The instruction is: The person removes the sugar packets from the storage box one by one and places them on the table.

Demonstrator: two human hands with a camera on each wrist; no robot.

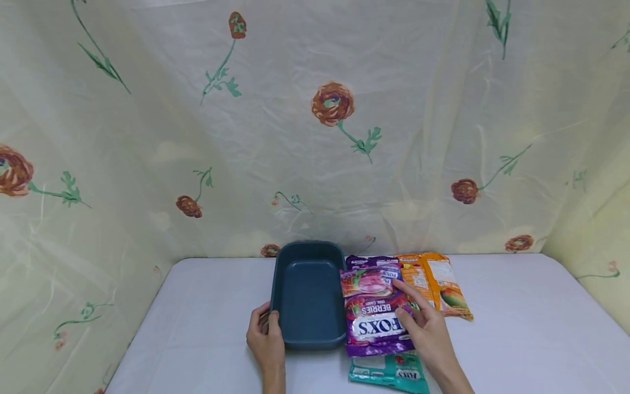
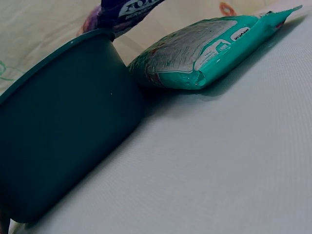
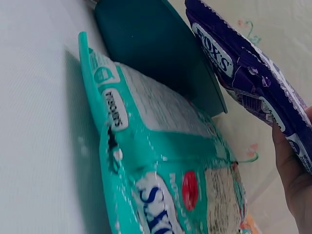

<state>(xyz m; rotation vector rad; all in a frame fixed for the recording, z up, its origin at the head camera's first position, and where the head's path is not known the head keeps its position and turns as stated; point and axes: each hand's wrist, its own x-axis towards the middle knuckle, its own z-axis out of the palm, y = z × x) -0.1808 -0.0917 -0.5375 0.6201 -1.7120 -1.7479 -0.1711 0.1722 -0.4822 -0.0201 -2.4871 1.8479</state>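
A dark teal rectangular container (image 1: 310, 303) stands on the white table. My left hand (image 1: 267, 334) holds its near left side, thumb at the rim and fingers outside. My right hand (image 1: 428, 323) grips the right edge of a purple candy bag (image 1: 376, 312) marked FOX'S BERRIES. In the right wrist view this purple bag (image 3: 248, 73) is raised and tilted beside the container (image 3: 156, 44), with the thumb (image 3: 287, 156) against it. A green candy bag (image 1: 389, 372) lies under it on the table; its printed side shows in the left wrist view.
Behind the held bag lie an orange candy bag (image 1: 445, 284) with a mango picture and another purple bag (image 1: 364, 261), partly covered. A flower-printed curtain (image 1: 394, 180) hangs behind and around the white table (image 1: 517, 317).
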